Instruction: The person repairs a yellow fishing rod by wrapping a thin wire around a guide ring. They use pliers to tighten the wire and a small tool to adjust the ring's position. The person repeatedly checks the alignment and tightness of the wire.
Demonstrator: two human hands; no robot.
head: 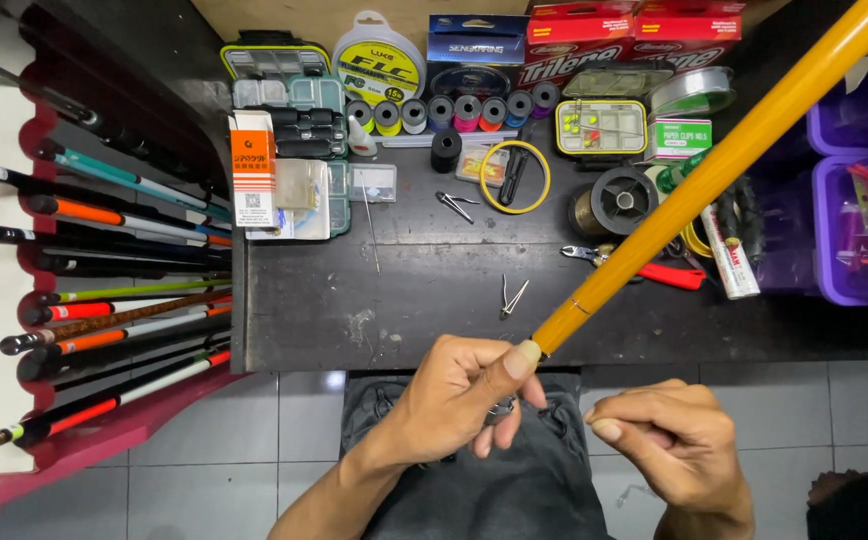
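From the head view, the left hand [454, 395] is clenched around the lower end of a long yellow-orange rod [724, 160], thumb pressed along its side where the rod meets the fist. The rod slants up and to the right, crosses over the dark worktable [424, 280] and leaves the picture at the top right corner. A small metal part shows under the left fingers; what it is cannot be told.

The right hand [669, 440] hangs just beside the left, apart from the rod, its fingers curled loosely inward and thumb tucked toward them; it holds nothing that can be seen.

Both hands sit in front of the table's near edge, above the person's dark trousers and a pale tiled floor. The near strip of tabletop is mostly bare, with only small metal tweezers [512, 297] lying just beyond the left thumb. Farther back the table is crowded: red-handled pliers [644, 267] lie under the rod, a dark line spool [622, 200] sits just behind them, a yellow ring [516, 177] is near the middle, and a row of coloured thread spools [454, 112] stands along the back among boxes.

To the left, a red rack of fishing rods [104, 290] reaches to the table's left edge. To the right, purple bins [859, 220] stand beyond the rod.
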